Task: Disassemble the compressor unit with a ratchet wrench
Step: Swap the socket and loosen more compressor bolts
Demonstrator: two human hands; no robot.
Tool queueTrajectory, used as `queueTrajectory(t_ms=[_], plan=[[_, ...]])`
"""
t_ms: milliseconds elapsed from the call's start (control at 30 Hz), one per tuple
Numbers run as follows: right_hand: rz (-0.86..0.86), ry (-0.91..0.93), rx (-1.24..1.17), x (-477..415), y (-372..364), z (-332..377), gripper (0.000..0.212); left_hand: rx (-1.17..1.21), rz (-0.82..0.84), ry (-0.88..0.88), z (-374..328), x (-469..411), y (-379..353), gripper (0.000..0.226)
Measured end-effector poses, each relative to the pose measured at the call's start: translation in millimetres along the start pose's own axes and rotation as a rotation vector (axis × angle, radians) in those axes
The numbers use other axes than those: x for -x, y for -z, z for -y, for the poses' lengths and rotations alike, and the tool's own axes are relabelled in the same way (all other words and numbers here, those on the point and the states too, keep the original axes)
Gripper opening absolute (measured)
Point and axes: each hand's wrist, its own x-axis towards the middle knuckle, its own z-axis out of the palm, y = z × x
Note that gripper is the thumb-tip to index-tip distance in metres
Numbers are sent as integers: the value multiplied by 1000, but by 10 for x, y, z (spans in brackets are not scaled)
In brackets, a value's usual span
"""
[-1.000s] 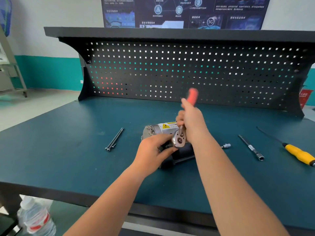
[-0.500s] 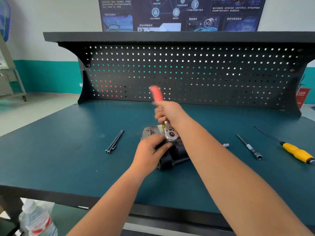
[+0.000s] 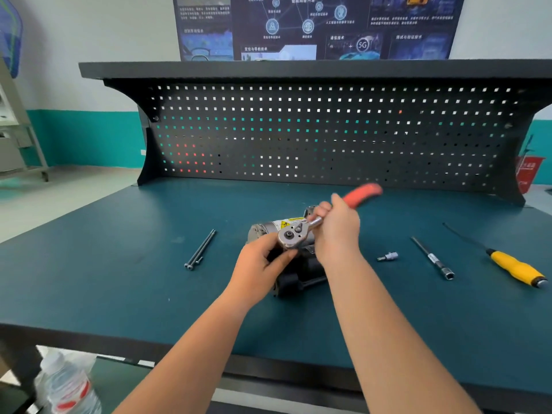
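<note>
The compressor unit [image 3: 268,228] is rested on the tabletop [image 3: 119,282], and atop it the ratchet wrench [image 3: 290,235] is clasped at its shank by the right grip [image 3: 339,230] for leverage, its head seemingly pinched by the left grip [image 3: 256,262] to be kept seated.

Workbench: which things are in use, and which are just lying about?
In use: compressor unit, ratchet wrench, left hand, right hand.
Lying about: two long bolts, small socket bit, extension bar, yellow screwdriver, water bottle.
</note>
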Motion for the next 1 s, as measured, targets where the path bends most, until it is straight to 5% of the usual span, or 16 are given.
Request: queueTrajectory(t_ms=[200,300,367,433,500,600,700,833,1000], plan=[[416,-146,965,-149,-476,-85,19,-30,76,-24,-27,2,18,21],[717,-239,1226,-105,-637,-147,10,-41,55,-23,-21,-5,14,19],[885,-201,1413,-34,-704,-236,24,-14,10,-19,7,1,7,13],[1030,-247,1478,42,-735,-305,29,4,-47,-34,30,20,7,34],[1087,-373,1355,48,-718,-312,23,5,-67,-33,37,33,1,35],[946,-465,997,-27,-626,-199,9,28,-39,-20,16,40,-35,17],[580,-442,525,-118,-450,-75,11,8,-49,-63,39,38,-64,31],[24,-307,-211,-90,61,3,28,-2,-95,-28,-4,10,-99,17],[-203,-194,-547,267,583,-41,30,-64,-104,-68,-4,33,-160,22]])
